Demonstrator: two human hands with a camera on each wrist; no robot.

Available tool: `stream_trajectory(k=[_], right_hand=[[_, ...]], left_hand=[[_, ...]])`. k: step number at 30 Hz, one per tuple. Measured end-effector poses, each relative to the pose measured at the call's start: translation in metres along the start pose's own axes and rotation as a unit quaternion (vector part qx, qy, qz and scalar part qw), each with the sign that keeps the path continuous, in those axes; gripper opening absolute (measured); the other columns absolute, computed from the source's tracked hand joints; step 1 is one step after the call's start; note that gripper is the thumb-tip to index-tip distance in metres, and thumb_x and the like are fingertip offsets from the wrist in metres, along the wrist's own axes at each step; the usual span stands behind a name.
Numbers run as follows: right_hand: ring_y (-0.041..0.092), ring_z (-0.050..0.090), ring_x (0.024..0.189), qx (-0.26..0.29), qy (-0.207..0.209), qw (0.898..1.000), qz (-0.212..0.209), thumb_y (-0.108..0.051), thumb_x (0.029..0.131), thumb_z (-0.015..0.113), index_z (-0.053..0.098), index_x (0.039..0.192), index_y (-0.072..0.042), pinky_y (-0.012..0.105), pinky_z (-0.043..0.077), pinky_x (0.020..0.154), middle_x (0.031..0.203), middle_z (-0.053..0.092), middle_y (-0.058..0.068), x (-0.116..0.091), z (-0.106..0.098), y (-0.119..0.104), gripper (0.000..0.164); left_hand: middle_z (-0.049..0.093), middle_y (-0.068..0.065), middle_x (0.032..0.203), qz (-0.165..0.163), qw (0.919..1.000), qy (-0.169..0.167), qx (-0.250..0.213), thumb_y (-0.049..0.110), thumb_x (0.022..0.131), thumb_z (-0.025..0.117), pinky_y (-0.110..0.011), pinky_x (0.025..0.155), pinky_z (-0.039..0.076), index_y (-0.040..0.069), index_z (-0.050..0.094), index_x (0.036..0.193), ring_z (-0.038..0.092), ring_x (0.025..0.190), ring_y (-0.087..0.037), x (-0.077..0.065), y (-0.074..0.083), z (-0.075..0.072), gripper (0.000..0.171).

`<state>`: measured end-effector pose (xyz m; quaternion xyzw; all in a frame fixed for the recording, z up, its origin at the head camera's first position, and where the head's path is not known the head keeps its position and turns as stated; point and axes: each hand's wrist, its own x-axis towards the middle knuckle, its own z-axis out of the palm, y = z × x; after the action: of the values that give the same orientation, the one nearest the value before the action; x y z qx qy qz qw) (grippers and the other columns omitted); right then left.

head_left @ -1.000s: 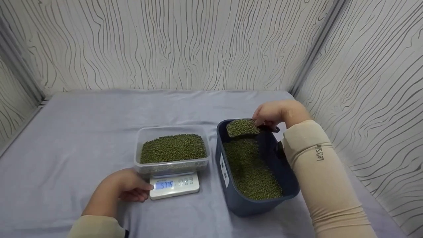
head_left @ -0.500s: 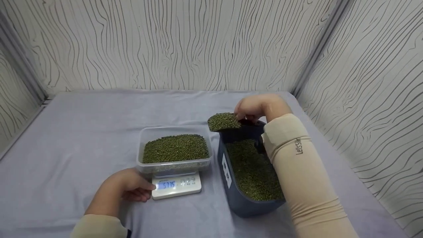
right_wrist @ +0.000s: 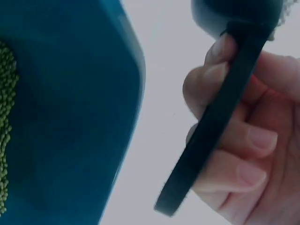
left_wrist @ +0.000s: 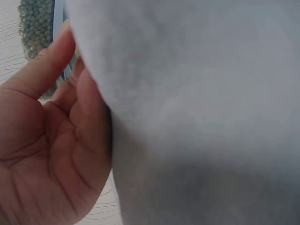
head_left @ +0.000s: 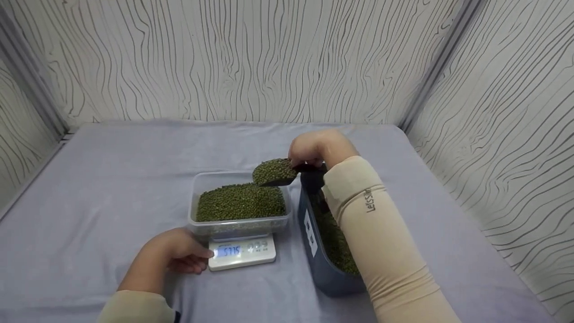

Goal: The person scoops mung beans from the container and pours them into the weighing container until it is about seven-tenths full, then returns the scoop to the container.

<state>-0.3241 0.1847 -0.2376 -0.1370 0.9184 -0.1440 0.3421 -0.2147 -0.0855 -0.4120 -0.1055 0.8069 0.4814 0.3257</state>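
Note:
In the head view my right hand (head_left: 309, 148) grips the black handle of a scoop (head_left: 278, 181) heaped with green mung beans (head_left: 273, 170). The scoop is held above the right rim of a clear plastic container (head_left: 237, 221), which holds more mung beans. That container sits on a white kitchen scale (head_left: 244, 260) with a lit display reading about 577.5. My left hand (head_left: 177, 249) rests on the cloth, its thumb touching the scale's left edge and its other fingers loosely bent. Fingers wrap the scoop handle (right_wrist: 206, 136) in the right wrist view.
A dark blue bin (head_left: 334, 282) of mung beans stands right of the scale, partly hidden under my right forearm. Grey-lavender cloth (head_left: 125, 179) covers the table. Patterned white panels (head_left: 251, 58) stand behind and at both sides.
My right hand has carried the loaded scoop leftward, out of the blue bin and over the clear container's edge. My left hand stays at the scale, and the display reads the same.

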Motion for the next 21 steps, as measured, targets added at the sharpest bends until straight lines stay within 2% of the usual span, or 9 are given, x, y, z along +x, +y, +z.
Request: stream_trajectory(k=[3, 6, 10, 15, 21], right_hand=[[0.010, 0.031, 0.045, -0.042, 0.021, 0.999, 0.007, -0.007, 0.084, 0.047, 0.039, 0.057, -0.014, 0.021, 0.028, 0.041, 0.056, 0.033, -0.001, 0.002, 0.005, -0.008, 0.029], [0.013, 0.034, 0.048, -0.112, 0.037, 0.993, -0.006, -0.003, 0.082, 0.047, 0.041, 0.056, -0.013, 0.022, 0.031, 0.044, 0.058, 0.036, 0.000, 0.004, 0.010, -0.018, 0.028], [0.014, 0.030, 0.050, -0.217, 0.052, 0.974, -0.025, -0.004, 0.083, 0.045, 0.042, 0.055, -0.013, 0.024, 0.029, 0.048, 0.058, 0.037, 0.000, 0.004, 0.016, -0.033, 0.030], [0.016, 0.030, 0.054, -0.267, 0.080, 0.960, -0.010, -0.009, 0.089, 0.044, 0.041, 0.058, -0.014, 0.027, 0.029, 0.051, 0.062, 0.038, 0.002, 0.000, 0.024, -0.053, 0.031], [0.018, 0.035, 0.061, -0.290, 0.133, 0.948, 0.009, -0.012, 0.093, 0.043, 0.048, 0.066, -0.014, 0.030, 0.033, 0.056, 0.069, 0.045, 0.002, -0.007, 0.031, -0.070, 0.027]], left_hand=[[0.064, -0.008, 0.067, -0.001, 1.0000, -0.001, -0.003, 0.014, 0.076, 0.072, -0.024, 0.056, 0.053, -0.001, 0.064, 0.079, 0.061, 0.055, -0.012, 0.000, 0.000, 0.000, 0.017], [0.064, -0.007, 0.066, -0.001, 1.0000, -0.005, 0.000, 0.015, 0.077, 0.072, -0.023, 0.056, 0.053, -0.001, 0.065, 0.078, 0.060, 0.055, -0.011, 0.001, 0.000, 0.000, 0.017], [0.063, -0.005, 0.063, 0.004, 0.9999, -0.013, 0.007, 0.016, 0.079, 0.071, -0.023, 0.055, 0.053, -0.001, 0.065, 0.076, 0.060, 0.054, -0.011, 0.001, 0.000, -0.001, 0.018], [0.063, -0.005, 0.062, 0.008, 0.9998, -0.019, 0.009, 0.016, 0.079, 0.070, -0.022, 0.055, 0.052, -0.001, 0.065, 0.075, 0.060, 0.054, -0.010, 0.002, -0.001, -0.001, 0.018], [0.062, -0.005, 0.062, 0.009, 0.9998, -0.018, 0.003, 0.015, 0.079, 0.070, -0.022, 0.054, 0.052, -0.001, 0.064, 0.075, 0.060, 0.053, -0.011, 0.003, -0.001, -0.001, 0.017]])
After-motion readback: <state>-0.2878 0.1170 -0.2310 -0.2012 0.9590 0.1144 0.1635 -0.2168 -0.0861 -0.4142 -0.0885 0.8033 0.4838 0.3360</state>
